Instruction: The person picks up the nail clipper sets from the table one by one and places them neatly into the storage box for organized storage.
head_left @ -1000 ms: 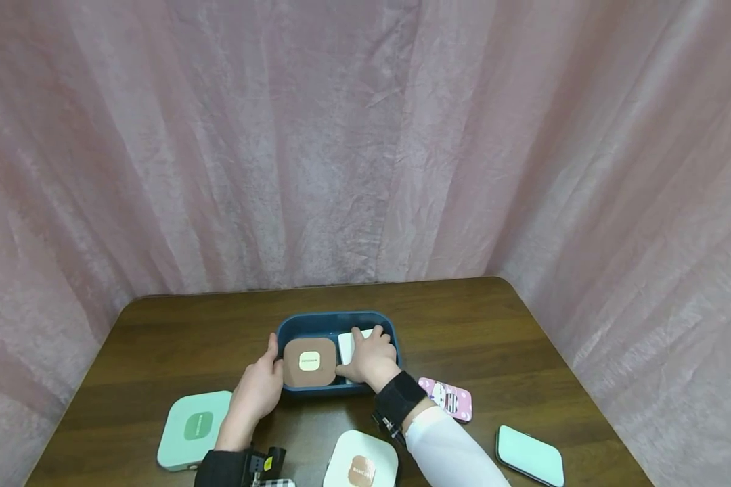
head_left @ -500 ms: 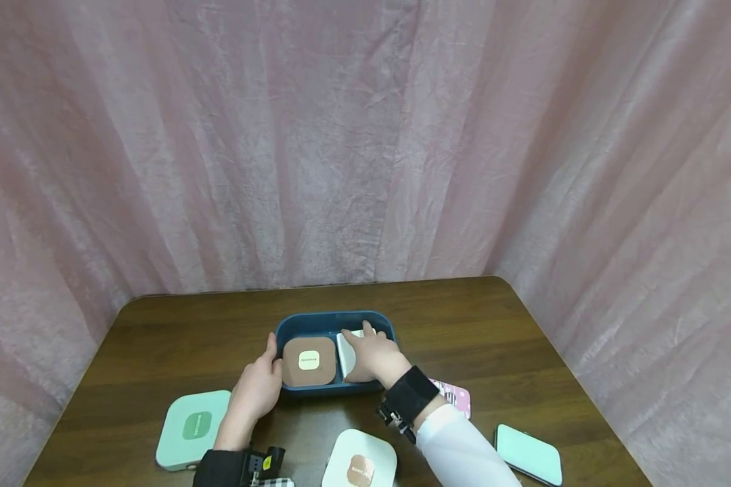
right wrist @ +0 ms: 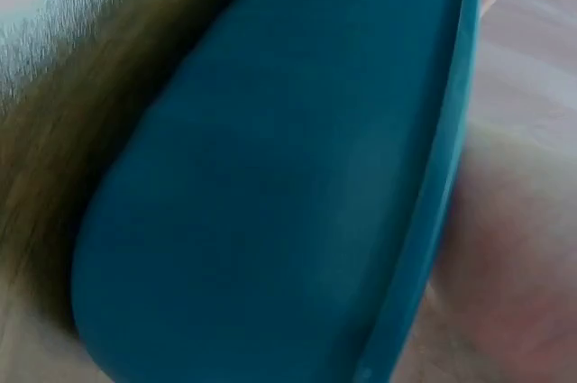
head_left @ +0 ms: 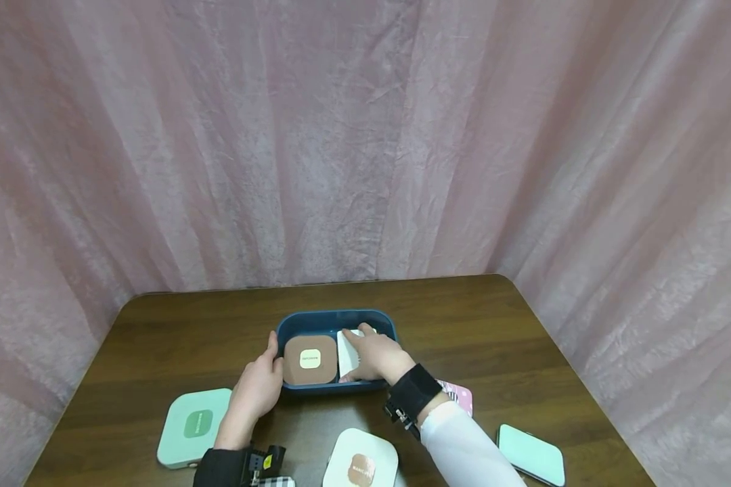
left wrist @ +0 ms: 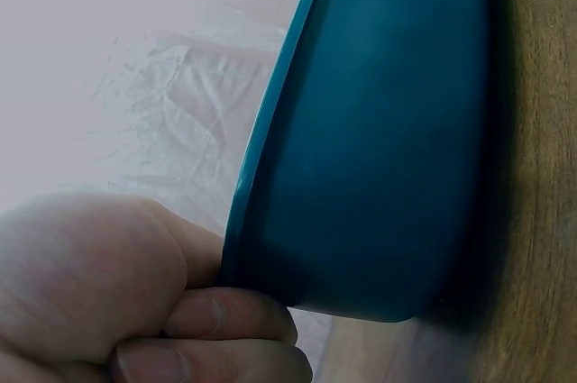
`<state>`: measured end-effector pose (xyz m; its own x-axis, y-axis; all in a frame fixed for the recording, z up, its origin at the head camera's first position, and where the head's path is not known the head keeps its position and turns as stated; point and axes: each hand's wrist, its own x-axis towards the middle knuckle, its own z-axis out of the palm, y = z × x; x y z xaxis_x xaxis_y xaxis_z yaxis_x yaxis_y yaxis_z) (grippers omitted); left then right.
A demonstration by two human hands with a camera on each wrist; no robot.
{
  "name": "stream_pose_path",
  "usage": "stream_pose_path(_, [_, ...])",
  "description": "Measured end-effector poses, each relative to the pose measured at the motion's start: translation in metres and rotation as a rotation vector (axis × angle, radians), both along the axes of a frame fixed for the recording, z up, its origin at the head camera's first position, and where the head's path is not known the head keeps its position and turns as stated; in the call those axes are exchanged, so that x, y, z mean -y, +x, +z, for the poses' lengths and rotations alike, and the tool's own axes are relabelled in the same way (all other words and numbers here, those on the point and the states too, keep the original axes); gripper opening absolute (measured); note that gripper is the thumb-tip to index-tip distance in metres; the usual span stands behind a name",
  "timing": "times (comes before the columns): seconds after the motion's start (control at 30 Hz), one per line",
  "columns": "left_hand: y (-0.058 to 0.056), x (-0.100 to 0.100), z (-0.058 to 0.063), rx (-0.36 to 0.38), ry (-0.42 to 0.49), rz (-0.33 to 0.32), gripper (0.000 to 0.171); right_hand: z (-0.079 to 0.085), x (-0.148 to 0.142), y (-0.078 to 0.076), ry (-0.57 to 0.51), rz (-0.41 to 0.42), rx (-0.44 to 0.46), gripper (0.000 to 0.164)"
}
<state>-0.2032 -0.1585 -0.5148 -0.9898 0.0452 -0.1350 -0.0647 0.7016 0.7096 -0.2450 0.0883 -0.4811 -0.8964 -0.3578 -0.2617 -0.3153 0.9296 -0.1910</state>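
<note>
A deep blue bin (head_left: 335,316) stands near the table's middle. My left hand (head_left: 259,387) grips its left rim, the thumb pointing up along the wall; the left wrist view shows curled fingers (left wrist: 225,315) at the rim. Inside, on the left, a brown square case (head_left: 297,375) with a pale label lies flat. Beside it on the right is a white case (head_left: 344,358), partly covered by my right hand (head_left: 376,357). That hand spans the white case, thumb at the near edge and fingertips at the far edge. In the right wrist view the bin wall hides the fingers.
On the wooden table (head_left: 213,331), a mint square case (head_left: 183,423) lies left and a white square case (head_left: 356,450) near the front. A pink patterned case (head_left: 463,398) is half behind the right forearm. A mint rectangular case (head_left: 531,453) lies right. Pink curtains (head_left: 341,169) hang behind.
My right hand has shifted slightly right and turned, its thumb leaving the gap between the two cases in the bin. The right forearm covers more of the pink case. The left hand stays put.
</note>
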Motion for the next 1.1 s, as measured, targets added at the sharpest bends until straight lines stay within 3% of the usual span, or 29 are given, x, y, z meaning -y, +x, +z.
stream_pose_path(0.3, [0.0001, 0.0006, 0.0004, 0.001, 0.000, 0.001, 0.067, -0.0020, 0.0023, -0.0003, 0.070, 0.028, -0.101, 0.102])
stream_pose_path(1.1, [0.0019, 0.0021, 0.0018, -0.004, 0.006, -0.003, 0.067, -0.0045, -0.0006, 0.0006, 0.016, -0.026, -0.048, 0.105])
